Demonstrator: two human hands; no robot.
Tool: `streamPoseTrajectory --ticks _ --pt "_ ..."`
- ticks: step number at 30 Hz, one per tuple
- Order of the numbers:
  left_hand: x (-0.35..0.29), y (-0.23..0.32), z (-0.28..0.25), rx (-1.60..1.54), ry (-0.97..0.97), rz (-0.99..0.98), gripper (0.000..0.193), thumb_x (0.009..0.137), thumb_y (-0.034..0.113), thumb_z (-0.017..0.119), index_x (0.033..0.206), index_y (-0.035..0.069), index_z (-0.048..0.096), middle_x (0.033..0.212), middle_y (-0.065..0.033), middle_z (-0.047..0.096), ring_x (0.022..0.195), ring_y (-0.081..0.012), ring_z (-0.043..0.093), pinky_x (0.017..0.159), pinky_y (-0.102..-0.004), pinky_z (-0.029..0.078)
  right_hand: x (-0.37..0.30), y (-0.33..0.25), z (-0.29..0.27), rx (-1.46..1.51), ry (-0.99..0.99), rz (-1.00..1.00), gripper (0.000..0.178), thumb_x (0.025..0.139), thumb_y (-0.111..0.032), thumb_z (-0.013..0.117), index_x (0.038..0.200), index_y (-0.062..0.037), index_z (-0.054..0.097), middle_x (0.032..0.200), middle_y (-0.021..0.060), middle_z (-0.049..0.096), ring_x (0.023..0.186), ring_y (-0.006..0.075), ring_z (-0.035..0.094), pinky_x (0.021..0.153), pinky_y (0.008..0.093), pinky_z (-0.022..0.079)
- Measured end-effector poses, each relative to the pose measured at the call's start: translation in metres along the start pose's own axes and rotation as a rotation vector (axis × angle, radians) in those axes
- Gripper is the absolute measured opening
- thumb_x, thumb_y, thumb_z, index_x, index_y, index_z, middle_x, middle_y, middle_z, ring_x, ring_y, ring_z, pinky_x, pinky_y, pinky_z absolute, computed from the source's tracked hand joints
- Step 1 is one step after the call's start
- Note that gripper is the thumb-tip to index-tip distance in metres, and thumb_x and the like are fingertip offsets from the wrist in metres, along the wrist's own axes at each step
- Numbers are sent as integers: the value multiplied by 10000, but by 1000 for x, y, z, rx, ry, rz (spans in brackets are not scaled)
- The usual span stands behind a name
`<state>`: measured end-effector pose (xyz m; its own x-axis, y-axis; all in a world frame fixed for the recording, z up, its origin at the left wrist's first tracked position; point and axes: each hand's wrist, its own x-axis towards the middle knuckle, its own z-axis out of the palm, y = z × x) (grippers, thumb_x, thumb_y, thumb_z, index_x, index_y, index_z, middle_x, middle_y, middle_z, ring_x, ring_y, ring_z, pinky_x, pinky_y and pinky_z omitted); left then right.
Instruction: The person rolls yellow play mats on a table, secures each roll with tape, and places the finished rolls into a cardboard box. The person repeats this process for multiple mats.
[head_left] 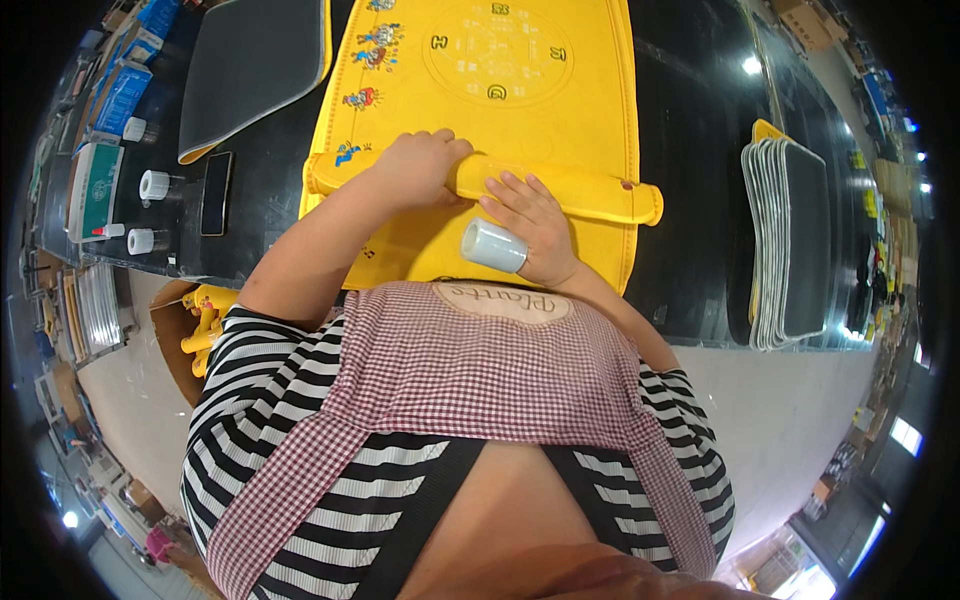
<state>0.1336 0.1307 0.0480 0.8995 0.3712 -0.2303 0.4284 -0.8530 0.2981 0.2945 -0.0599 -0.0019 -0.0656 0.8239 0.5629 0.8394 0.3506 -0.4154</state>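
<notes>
A yellow mat [470, 120] with printed figures and ring patterns is spread flat before me on a black table. Across its near part runs a tight yellow roll of mat [590, 195]; whether it joins the sheet beneath I cannot tell. My left hand [420, 168] is closed over the roll left of its middle, fingers curled around the far side. My right hand [540, 225] rests palm down, its fingertips on the roll. A small roll of clear film [494, 246] sits at this hand's thumb side, apparently held on the thumb, which is hidden.
Dark-faced mats [255, 70] lie at the far left, and a stack of them [790, 240] at the right. Left on the black table [690, 150] are a phone [216, 194], clear film rolls [154, 185] and a green-and-white box [97, 192]. Rolled yellow mats [205, 325] fill a carton below.
</notes>
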Motion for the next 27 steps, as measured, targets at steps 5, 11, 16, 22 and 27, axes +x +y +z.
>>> streamPoseTrajectory --ticks 5,11,16,22,27 --pt "4 -19 -3 39 204 191 646 821 314 811 1395 105 598 1321 -137 587 1310 -334 505 1102 -470 430 34 16 2 -65 51 5 307 936 -312 666 1146 -99 732 1216 122 734 1163 360 682 1016 482 512" --pt "16 -11 43 210 604 165 598 912 238 690 1443 23 519 1476 -158 518 1411 -337 455 1211 -507 303 98 117 11 313 -107 534 229 937 -214 700 1118 -80 738 1017 149 769 986 355 722 825 403 568" --pt "48 -17 16 177 532 46 646 880 383 772 1381 49 536 1336 -129 581 1298 -331 523 1144 -492 363 127 145 14 515 -101 525 346 831 -151 793 1169 -96 744 1107 138 767 997 341 720 861 395 570" --pt "82 -40 -13 160 206 -4 555 830 339 810 1257 48 607 1238 -170 625 1185 -376 592 1010 -488 479 81 79 1 192 -19 95 480 776 -183 836 1241 -127 729 1206 124 744 1114 359 693 990 417 556" --pt "18 -4 5 -54 -41 -33 650 829 400 832 1328 48 607 1250 -184 627 1194 -403 588 1027 -505 487 5 12 -15 122 -102 -90 408 916 -252 721 1272 -54 709 1306 145 717 1260 318 664 1120 477 495"
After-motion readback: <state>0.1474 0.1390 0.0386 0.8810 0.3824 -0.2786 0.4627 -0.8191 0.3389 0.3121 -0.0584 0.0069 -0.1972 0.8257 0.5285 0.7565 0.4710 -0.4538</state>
